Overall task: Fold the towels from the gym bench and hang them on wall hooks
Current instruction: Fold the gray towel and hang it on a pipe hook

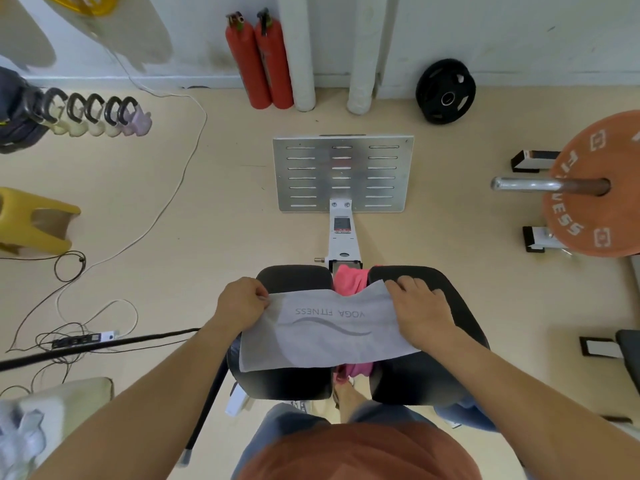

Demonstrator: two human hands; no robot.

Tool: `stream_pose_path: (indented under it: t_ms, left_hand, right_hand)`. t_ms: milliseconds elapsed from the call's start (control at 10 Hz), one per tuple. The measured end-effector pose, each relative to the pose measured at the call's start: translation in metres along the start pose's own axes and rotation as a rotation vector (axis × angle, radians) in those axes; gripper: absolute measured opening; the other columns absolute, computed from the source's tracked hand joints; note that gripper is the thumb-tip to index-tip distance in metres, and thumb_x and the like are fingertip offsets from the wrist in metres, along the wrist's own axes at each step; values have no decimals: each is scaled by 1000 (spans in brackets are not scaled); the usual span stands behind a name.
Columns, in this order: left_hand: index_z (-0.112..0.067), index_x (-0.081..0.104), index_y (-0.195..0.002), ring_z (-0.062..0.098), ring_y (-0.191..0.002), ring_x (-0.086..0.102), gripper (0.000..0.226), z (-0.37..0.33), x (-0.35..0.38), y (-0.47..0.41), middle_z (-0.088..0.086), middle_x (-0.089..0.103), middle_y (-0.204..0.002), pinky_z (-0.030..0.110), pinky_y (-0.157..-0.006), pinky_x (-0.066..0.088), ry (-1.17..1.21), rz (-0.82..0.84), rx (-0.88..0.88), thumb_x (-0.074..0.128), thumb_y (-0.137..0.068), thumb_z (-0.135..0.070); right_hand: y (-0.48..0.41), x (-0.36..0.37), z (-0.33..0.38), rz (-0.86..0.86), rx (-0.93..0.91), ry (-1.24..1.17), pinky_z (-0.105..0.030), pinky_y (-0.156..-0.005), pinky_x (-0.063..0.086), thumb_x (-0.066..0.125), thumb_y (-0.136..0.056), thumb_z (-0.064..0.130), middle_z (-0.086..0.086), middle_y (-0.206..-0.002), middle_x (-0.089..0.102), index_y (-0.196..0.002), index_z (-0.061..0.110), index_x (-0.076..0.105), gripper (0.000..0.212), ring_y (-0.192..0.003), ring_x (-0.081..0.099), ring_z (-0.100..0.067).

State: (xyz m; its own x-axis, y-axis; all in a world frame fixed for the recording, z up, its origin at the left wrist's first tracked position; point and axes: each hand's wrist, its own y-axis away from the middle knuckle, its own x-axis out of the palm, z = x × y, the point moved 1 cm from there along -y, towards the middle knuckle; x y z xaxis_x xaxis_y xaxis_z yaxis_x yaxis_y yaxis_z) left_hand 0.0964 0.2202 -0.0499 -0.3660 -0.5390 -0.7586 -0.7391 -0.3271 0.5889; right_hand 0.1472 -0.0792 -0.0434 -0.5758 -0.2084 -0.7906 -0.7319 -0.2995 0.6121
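On bench (427,282) | grey towel (325,329) | far corners held: left fingers (259,293), right fingers (403,285)

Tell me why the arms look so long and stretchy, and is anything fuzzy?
Head view: the wide lens stretches the bare forearms toward the bottom corners and tilts the two red fire extinguishers. The pale grey printed towel, held by the left hand and right hand, is sharp, its lettering readable. The yellow object at the top edge is smeared. Light is soft, shadows faint.

Grey towel (325,327), pink towel (348,280) on bench (294,279)
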Motion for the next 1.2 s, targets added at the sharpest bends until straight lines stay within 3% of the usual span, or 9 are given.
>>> stream_pose_path:
  t_ms: [200,300,400,500,700,800,900,1000,1200]
  left_hand:
    - [-14,71,-96,14,-85,53,15,-41,-11,45,-3,54,-102,19,-77,37,-33,-121,489,58,-88,-13]
    - [-15,70,-98,6,-82,44,16,-66,-24,76,-6,55,-103,18,-73,35,19,-177,664,57,-90,-13]
    - [-18,70,-101,-5,-86,39,17,-80,-42,97,-8,58,-105,6,-72,33,94,-240,718,58,-89,-14]
    - [-20,70,-100,-6,-85,41,16,-91,-67,115,-16,51,-101,1,-75,34,166,-296,771,58,-90,-19]
    - [-15,72,-90,8,-86,44,32,-112,-104,140,-3,53,-98,14,-70,37,61,-611,998,45,-87,-32]
    - [-15,74,-84,12,-89,42,23,-115,-114,147,-9,44,-97,15,-75,35,173,-690,1010,54,-83,-27]
    - [-16,70,-80,4,-86,48,18,-115,-128,154,-16,51,-91,8,-78,36,234,-640,1031,61,-78,-31]
    - [-22,64,-79,4,-80,50,22,-113,-136,161,-15,59,-82,22,-71,43,180,-549,1022,57,-79,-43]
    - [-23,65,-82,8,-77,48,23,-117,-155,175,-9,66,-76,18,-67,33,3,-629,1146,54,-81,-43]
  right_hand:
    - [18,-50,35,-116,-331,-342,-47,-112,31,46,-93,14,4,-156,22,-147,24,29,58,-145,17,-16]
    - [25,-83,62,-188,-500,-412,-37,-115,29,50,-93,14,7,-155,26,-145,27,32,57,-143,20,-12]
    - [37,-113,77,-82,-520,-708,-34,-103,44,52,-88,8,7,-129,59,-129,28,53,45,-119,52,-9]
    - [56,-137,72,-71,-484,-872,-35,-90,53,54,-86,8,3,-99,71,-111,22,67,32,-93,65,-14]
    - [95,-173,56,-112,-474,-1036,-21,-72,51,63,-89,13,-6,-85,72,-100,14,74,16,-74,60,-6]
    - [107,-184,53,-128,-466,-1065,-18,-57,48,64,-90,16,-3,-64,61,-82,25,76,17,-61,53,-3]
    - [117,-189,56,-181,-458,-1061,-19,-54,42,65,-91,20,6,-59,52,-72,28,73,22,-57,48,-5]
    - [127,-190,60,-260,-442,-1074,-23,-58,47,65,-90,17,3,-66,61,-82,18,75,12,-64,54,-7]
    - [147,-193,76,-428,-389,-1238,-26,-73,56,72,-82,4,-9,-79,74,-83,17,77,13,-73,65,-10]
